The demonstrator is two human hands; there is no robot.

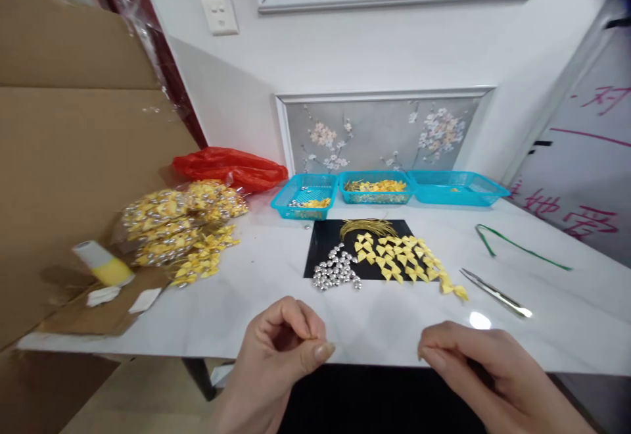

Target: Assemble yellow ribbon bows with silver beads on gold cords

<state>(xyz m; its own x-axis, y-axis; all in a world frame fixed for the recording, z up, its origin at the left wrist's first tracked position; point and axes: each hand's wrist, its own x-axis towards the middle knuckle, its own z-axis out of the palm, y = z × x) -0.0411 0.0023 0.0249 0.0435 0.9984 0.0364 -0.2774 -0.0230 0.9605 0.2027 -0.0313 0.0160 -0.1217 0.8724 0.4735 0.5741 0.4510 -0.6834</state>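
My left hand (286, 345) is at the table's front edge with thumb and fingers pinched together; what they grip is too small to make out. My right hand (473, 361) is beside it, fingers curled closed, its contents hidden. Just beyond the hands lies a black mat (323, 243) carrying a heap of silver beads (336, 271), several small yellow ribbon bows (399, 256) and a bundle of gold wires (367, 225).
Three turquoise baskets (456, 187) line the wall. A plastic bag of yellow bows (177, 223) and a red bag (229, 166) lie at the left. Tweezers (495, 292) and a green strip (517, 246) lie at the right. Cardboard boxes (73, 158) stand at the left with a yellow-white tube (103, 263).
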